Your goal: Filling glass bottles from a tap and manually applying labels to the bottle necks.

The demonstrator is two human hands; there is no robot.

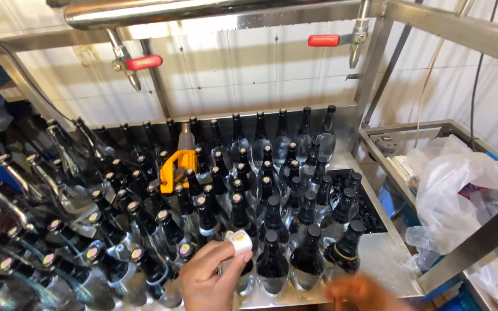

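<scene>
Head view: we look down on a steel surface (384, 262) crowded with dark glass bottles (272, 219), most of them closed with black caps.
Left hand: our left hand (208, 279) is low in the middle of the picture, raised over the front row of bottles.
Left fingers: the thumb and fingers are pinched narrow around a small white cap (239, 242), and they hold it.
White cap: it sits at the fingertips, directly above the neck of a front bottle, and its top shows a yellow and pink mark. We cannot tell if the cap already touches the neck.
Right hand: our right hand (364, 292) is at the bottom edge, to the right, near the front of the surface. It is blurred, so we cannot tell how its fingers stand or if they hold something.
Bottles on the left: many bottles (96, 253) there lean over, and their tops show round coloured marks.
Orange tool: an orange tool (177, 167) with a grey top stands between the bottles, toward the back.
Pipe: a shiny steel pipe (203, 10) runs across the top, with two taps that have red handles (143, 62).
Back wall: white tiles are behind the frame.
Right side: crumpled clear plastic bags (462, 190) lie beside the surface, behind a steel bar.
</scene>
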